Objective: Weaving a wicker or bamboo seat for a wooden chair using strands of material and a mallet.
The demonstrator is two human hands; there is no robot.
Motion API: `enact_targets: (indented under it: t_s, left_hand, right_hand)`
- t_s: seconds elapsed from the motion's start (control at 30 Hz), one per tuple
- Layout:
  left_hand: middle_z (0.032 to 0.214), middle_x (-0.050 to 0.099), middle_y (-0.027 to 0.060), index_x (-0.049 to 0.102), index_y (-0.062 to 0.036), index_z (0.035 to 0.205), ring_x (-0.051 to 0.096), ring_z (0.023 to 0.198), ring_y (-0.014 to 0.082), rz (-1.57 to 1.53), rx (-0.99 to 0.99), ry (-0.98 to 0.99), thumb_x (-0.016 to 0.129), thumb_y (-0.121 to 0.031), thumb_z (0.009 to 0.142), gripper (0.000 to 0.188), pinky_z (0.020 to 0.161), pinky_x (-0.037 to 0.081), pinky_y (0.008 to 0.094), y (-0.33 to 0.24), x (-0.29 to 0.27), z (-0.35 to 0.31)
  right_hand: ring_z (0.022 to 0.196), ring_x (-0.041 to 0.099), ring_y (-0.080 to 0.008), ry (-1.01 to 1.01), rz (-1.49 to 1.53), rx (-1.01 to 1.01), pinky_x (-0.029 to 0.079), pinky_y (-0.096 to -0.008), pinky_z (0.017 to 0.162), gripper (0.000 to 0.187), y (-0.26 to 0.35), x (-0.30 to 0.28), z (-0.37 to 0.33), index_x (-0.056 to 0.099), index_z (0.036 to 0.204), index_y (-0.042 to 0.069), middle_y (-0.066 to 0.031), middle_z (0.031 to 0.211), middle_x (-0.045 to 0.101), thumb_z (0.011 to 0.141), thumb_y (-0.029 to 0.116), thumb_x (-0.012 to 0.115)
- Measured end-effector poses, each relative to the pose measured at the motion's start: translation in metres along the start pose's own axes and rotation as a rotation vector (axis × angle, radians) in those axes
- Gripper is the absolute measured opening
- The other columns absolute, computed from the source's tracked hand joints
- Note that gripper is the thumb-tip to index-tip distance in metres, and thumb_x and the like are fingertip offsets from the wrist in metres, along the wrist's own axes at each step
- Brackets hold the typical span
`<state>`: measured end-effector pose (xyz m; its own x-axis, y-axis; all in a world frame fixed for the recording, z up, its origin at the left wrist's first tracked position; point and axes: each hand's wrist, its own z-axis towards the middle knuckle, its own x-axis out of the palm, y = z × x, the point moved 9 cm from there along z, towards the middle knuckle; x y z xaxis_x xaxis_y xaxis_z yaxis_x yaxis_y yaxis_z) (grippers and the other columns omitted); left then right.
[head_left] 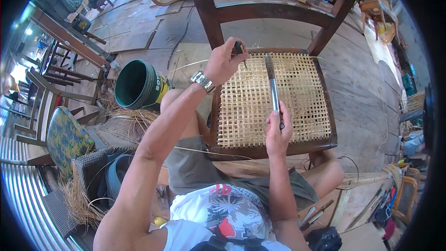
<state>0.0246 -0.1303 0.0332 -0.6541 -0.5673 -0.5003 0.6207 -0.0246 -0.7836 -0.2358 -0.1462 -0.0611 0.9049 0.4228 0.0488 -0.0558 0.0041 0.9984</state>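
Observation:
A brown wooden chair [332, 116] stands before me, its seat filled with open woven cane [297, 88]. At the seat's back left corner, my left hand [225, 60] grips the dark, yellow-marked handle of a screwdriver-like pointed tool [239, 47]. Its thin shaft points down at the cane edge; whether the tip is in a hole I cannot tell. My right hand [278, 132] is closed round a long tool [273, 90] with a shiny metal shaft and a rusty brown far end. That tool lies over the seat's middle, pointing away from me; its exact kind is unclear.
A green-lined bucket [139, 86] tilts left of the chair, near loose cane strands [132, 116]. A camouflage-patterned cushion [69, 135] rests farther left. Several hand tools [316, 214] lie at lower right. The chair's backrest [274, 13] rises beyond the seat.

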Motion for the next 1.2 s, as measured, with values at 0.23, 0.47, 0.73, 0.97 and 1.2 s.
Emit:
enact_targets:
  t_s: [0.23,0.47,0.73,0.97,1.2]
  left_hand:
    - [0.088,0.073,0.0098,0.059,-0.0052,0.111,0.069,0.074,0.0191,0.119,0.005,0.066,0.072,-0.012,0.098,0.02,0.069,0.053,0.0346,0.01,0.014,-0.002]
    - [0.089,0.072,0.0173,0.057,-0.0061,0.116,0.072,0.079,0.0367,0.124,-0.002,0.096,0.072,-0.015,0.096,0.026,0.068,0.053,0.0433,0.001,0.016,-0.012]
    - [0.09,0.072,0.014,0.057,-0.007,0.116,0.071,0.077,0.0278,0.065,-0.012,0.095,0.072,-0.014,0.097,0.026,0.07,0.054,0.0379,-0.016,0.008,-0.022]
    - [0.088,0.072,0.0168,0.057,-0.006,0.116,0.071,0.076,0.0335,0.02,0.021,0.087,0.073,-0.016,0.096,0.027,0.069,0.053,0.0407,-0.017,0.01,-0.023]
    - [0.087,0.072,0.0091,0.059,-0.0077,0.117,0.068,0.072,0.0177,0.084,-0.002,0.098,0.073,-0.015,0.098,0.025,0.068,0.053,0.0326,-0.013,0.014,-0.026]
  right_hand:
    - [0.067,0.049,-0.0048,0.147,-0.029,0.053,0.042,-0.0223,0.058,0.042,-0.002,0.007,-0.001,0.052,0.147,-0.001,0.0005,0.084,0.056,0.109,0.016,0.053]
    - [0.064,0.046,-0.0024,0.09,0.032,0.143,0.039,-0.02,0.055,0.042,0.005,-0.01,-0.009,0.052,0.148,0.0,-0.0006,0.086,0.058,0.109,0.014,0.053]
    - [0.061,0.045,-0.0012,0.133,0.032,0.138,0.038,-0.0199,0.053,0.042,0.008,-0.023,-0.013,0.053,0.149,0.003,-0.0001,0.085,0.059,0.108,0.013,0.053]
    - [0.064,0.046,-0.001,0.124,-0.03,0.045,0.037,-0.0191,0.053,0.041,0.005,-0.015,-0.012,0.053,0.147,0.001,0.0012,0.083,0.057,0.108,0.014,0.053]
    - [0.075,0.051,-0.004,0.076,-0.044,0.023,0.042,-0.0227,0.062,0.039,0.007,-0.02,-0.008,0.055,0.144,-0.001,-0.0002,0.09,0.058,0.108,0.015,0.054]
